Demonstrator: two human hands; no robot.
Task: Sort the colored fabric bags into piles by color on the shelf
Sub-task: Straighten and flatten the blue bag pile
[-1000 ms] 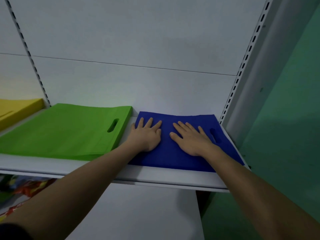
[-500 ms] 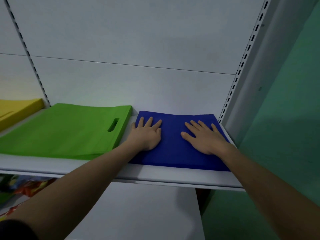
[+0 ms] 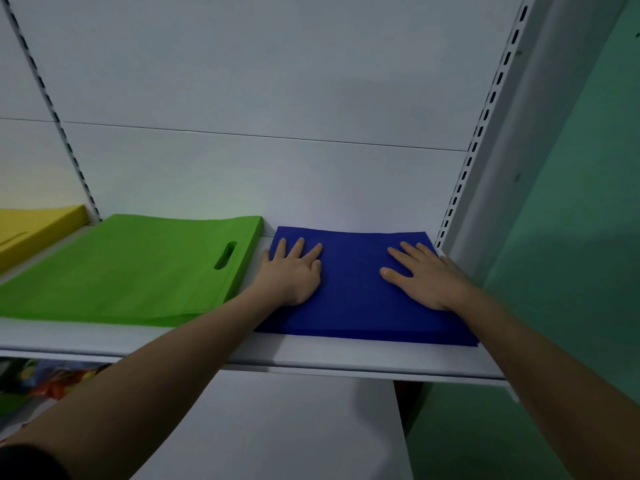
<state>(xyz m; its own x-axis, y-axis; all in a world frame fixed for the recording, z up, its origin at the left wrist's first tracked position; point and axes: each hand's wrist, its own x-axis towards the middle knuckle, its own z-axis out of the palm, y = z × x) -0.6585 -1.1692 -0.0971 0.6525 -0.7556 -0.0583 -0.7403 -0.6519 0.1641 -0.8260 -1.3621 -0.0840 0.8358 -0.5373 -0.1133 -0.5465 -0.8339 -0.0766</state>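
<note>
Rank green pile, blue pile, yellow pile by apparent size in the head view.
1. green pile
2. blue pile, partly under both hands
3. yellow pile, cut off by the left frame edge, so its true size is unsure

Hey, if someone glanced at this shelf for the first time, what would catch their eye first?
Most likely the blue pile of bags at the right end of the shelf, with the left hand and right hand pressed flat on top of it. Next would be the bright green pile just to its left, its handle slot showing, and the yellow pile at the far left edge.
</note>
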